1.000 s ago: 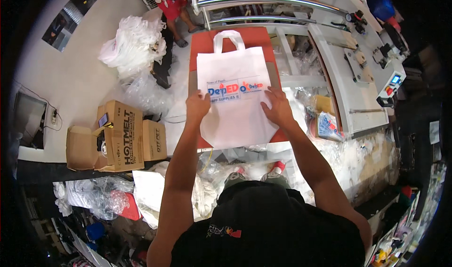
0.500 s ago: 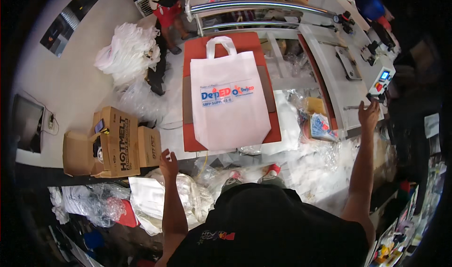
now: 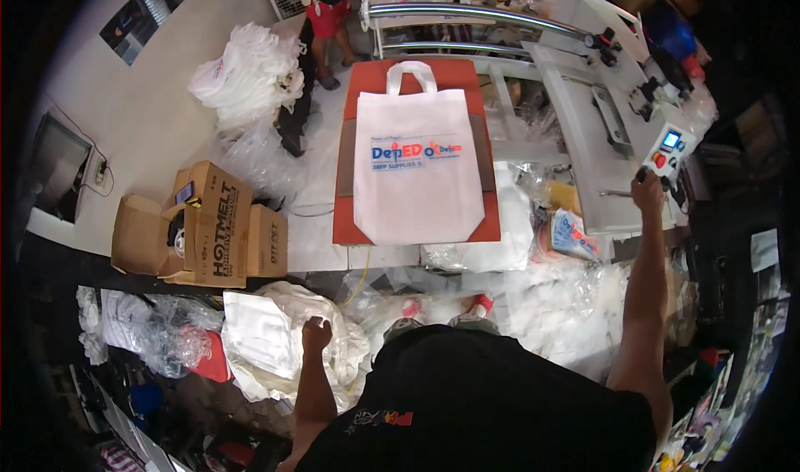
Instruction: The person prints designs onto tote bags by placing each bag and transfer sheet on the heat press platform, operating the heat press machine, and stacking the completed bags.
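A white tote bag (image 3: 421, 201) with a blue and red print lies flat on a red-orange press bed (image 3: 346, 214), its handles pointing away from me. My right hand (image 3: 647, 195) is closed around a black knob or handle just below the control box (image 3: 668, 151), far to the right of the bag. The fingers partly hide that handle. My left hand (image 3: 317, 335) hangs low on the left in a loose fist with nothing seen in it. Beneath it is a white plastic-lined sack (image 3: 258, 330).
Cardboard boxes (image 3: 221, 230) stand at the left, with white bags (image 3: 250, 76) piled behind them. Metal rails (image 3: 475, 11) cross the far side, where another person's legs (image 3: 329, 22) show. Printed sheets (image 3: 573, 235) lie right of the bed. Clear plastic (image 3: 583, 289) covers the floor.
My right hand has closed on the black handle by the control box. My left hand has dropped nearer to me and its fingers have curled in. The view has shifted slightly.
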Tool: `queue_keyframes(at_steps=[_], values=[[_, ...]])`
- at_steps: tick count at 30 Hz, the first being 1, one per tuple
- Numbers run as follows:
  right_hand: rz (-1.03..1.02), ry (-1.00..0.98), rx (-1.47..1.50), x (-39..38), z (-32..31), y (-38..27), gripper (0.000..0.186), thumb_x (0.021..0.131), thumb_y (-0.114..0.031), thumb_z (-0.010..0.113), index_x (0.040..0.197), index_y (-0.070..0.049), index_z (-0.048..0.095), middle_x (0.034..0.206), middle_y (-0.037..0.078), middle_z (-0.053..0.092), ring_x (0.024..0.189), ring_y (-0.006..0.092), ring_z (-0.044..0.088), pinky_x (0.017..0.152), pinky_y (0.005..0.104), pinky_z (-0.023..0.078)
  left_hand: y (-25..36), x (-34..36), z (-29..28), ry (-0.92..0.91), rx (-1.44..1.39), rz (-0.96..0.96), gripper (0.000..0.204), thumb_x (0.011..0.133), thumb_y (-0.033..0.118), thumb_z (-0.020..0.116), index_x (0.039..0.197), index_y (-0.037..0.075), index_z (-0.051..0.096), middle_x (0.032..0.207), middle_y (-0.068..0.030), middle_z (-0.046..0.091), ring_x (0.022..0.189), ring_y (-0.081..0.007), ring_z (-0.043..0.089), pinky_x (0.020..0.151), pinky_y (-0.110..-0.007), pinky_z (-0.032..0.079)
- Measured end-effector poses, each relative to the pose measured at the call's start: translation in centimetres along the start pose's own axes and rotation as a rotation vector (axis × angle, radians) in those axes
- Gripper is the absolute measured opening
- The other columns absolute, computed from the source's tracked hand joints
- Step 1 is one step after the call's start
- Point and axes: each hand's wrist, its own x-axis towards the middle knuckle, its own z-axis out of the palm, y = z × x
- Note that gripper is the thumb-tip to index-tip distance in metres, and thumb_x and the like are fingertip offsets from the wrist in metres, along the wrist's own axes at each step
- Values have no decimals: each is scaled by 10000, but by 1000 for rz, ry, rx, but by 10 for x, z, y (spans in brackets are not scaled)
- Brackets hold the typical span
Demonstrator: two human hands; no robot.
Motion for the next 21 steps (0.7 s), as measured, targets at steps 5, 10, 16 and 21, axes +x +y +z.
queue_keyframes(at_steps=[5,10,16,21], values=[[-56,-303,440,9,-78,-115,396,828,-266,715,1120,-20,612,1046,205,665,1035,392,625,898,458,501,-15,-25,40,-231,87,-152,357,861,332,551,970,24,695,1035,-211,694,1012,-371,656,927,-447,510],[-97,-320,643,2,-128,-133,470,810,-301,784,1160,-28,628,1119,183,653,1085,352,624,923,417,501,60,-45,54,-336,113,-175,418,891,386,476,926,35,701,1060,-182,690,1030,-356,645,941,-450,499],[-355,-221,933,-6,-114,-224,297,860,-250,716,1054,-37,646,991,143,658,945,365,632,847,429,524,76,-114,104,-258,75,-177,344,889,359,515,999,99,710,1101,-171,682,1040,-368,638,940,-443,504],[-588,-278,1034,-10,-129,-268,470,868,-219,667,1286,-58,527,1242,162,554,1097,361,580,935,432,493,157,-180,147,-115,-147,-288,300,870,309,534,930,56,684,1022,-235,668,974,-433,629,853,-479,518]])
